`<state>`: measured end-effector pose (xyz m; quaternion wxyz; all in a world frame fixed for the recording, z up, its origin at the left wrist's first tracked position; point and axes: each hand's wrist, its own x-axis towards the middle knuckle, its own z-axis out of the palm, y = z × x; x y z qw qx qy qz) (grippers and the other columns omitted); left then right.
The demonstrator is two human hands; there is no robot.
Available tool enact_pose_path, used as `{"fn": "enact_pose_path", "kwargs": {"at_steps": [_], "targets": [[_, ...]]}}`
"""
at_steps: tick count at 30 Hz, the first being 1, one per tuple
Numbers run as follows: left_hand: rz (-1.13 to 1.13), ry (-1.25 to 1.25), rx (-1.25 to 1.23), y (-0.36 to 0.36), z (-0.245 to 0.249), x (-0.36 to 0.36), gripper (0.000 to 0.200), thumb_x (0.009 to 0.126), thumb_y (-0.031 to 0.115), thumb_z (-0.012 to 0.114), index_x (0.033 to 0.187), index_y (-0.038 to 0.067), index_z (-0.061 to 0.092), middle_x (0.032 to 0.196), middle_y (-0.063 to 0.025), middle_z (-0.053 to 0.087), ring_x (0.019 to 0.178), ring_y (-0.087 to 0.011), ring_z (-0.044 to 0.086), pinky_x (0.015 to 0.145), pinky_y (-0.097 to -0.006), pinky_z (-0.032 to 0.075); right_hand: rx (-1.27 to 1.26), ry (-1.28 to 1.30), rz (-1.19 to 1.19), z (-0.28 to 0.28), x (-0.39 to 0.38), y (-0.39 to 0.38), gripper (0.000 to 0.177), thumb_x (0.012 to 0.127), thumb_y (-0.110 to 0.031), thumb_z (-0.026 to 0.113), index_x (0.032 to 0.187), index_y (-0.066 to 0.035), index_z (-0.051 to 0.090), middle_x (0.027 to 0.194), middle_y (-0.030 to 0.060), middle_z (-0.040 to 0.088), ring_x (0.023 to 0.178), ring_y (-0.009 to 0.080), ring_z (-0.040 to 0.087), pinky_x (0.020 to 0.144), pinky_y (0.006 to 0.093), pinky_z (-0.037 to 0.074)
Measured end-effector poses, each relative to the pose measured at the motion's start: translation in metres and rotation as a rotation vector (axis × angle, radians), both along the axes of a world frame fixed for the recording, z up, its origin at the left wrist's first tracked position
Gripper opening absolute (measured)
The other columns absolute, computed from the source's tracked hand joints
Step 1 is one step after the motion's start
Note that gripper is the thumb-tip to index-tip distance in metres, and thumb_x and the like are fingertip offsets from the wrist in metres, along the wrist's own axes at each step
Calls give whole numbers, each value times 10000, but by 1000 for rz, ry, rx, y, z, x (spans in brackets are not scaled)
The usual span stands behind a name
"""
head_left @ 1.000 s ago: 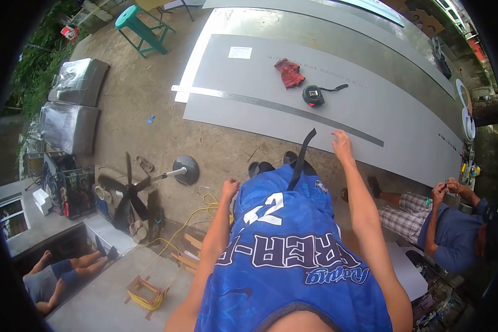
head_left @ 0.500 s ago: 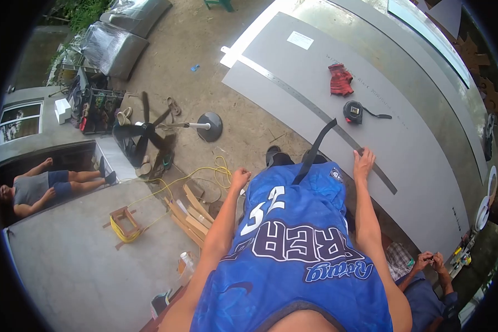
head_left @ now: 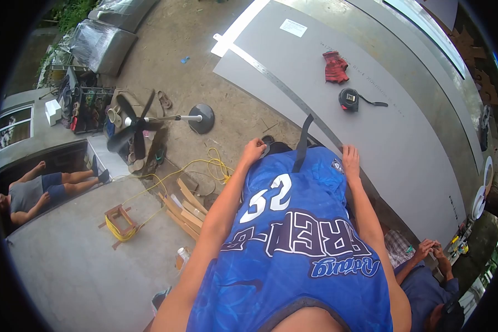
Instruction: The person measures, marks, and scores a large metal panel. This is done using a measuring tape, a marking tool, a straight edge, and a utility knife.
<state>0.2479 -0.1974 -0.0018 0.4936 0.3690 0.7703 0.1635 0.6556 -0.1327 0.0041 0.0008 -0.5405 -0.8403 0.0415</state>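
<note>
My right hand (head_left: 351, 159) is at the near part of a long metal ruler (head_left: 282, 86), its fingers closed on the strip; the ruler's near end is hard to make out past the hand. The ruler lies slantwise across a large grey sheet (head_left: 404, 149). My left hand (head_left: 253, 151) is beside my waist above the floor, its fingers curled with nothing visible in them. On the sheet beyond the ruler lie a red and black glove (head_left: 335, 67) and a black tape measure (head_left: 348, 100) with a strap. A dark strap (head_left: 302, 143) hangs at the front of my blue jersey.
A standing fan (head_left: 133, 124) with a round base (head_left: 201, 119) is at left, near a yellow cord (head_left: 196, 162) and wood pieces (head_left: 185, 210). One person (head_left: 30, 193) is in a doorway. Another person's hands (head_left: 430, 252) hold something small at lower right. A white label (head_left: 293, 27) is on the sheet.
My left hand has risen forward toward my waist. My right hand has come closer to my body, and the ruler's near part has shifted toward the sheet's near edge. The view has moved slightly.
</note>
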Motion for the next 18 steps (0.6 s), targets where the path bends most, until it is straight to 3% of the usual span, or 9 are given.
{"fn": "enact_pose_path", "kwargs": {"at_steps": [6,12,15,16,18], "targets": [[-118,-19,4,8,-2,2,316,833,223,699,1036,-18,674,982,-203,718,920,-314,698,834,-391,531,-274,148,-187,18,-17,-13,416,777,-16,658,1166,23,516,1120,195,551,1073,361,542,929,417,487],[-172,-68,-9,13,6,-25,307,829,213,707,1036,-11,672,967,-199,721,888,-299,703,806,-388,534,-293,189,-257,27,-36,-42,272,790,26,576,1060,-11,573,1081,227,598,1057,422,569,861,486,506],[-212,-72,68,13,-5,-43,265,871,168,661,1035,-40,643,890,-161,706,796,-223,682,718,-356,530,-406,361,-431,36,-50,-75,250,777,6,546,1015,-41,604,947,263,650,923,463,623,782,538,506],[-203,-105,70,16,-7,-47,262,877,160,658,1047,-38,635,890,-157,704,790,-219,682,707,-347,534,-423,396,-463,42,-54,-87,219,764,-14,526,967,-27,606,806,296,631,818,500,613,733,566,480],[-205,-134,103,22,-8,-56,265,881,157,655,1059,-38,629,895,-151,703,783,-205,681,698,-333,534,-436,446,-513,57,-65,-115,185,756,-14,525,923,-9,603,786,306,612,830,504,598,728,562,463]]}}
